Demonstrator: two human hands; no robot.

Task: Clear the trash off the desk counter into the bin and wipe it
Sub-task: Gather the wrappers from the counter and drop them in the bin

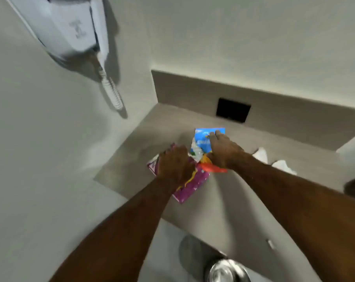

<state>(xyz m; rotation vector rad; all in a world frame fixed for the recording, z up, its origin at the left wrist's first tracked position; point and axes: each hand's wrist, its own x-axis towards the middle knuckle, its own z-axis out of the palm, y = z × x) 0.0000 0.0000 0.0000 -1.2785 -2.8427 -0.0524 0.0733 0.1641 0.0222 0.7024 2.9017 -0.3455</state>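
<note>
Several pieces of trash lie bunched on the grey desk counter [132,159]. My left hand [175,163] presses down on a pink-purple wrapper [193,186], fingers curled over it. My right hand [223,151] lies on a blue packet [202,137], with its fingertips at the packet's far edge. Between the hands sit a crumpled clear plastic piece [197,152] and an orange-red wrapper [215,168]. A shiny metal bin [227,271] stands on the floor below the counter's front edge. The picture is blurred, so the grips are unclear.
Two crumpled white tissues [261,154] lie on the counter to the right of my right forearm. A black socket plate [233,110] sits in the back wall. A white wall-mounted hair dryer [75,29] with a coiled cord hangs at the upper left.
</note>
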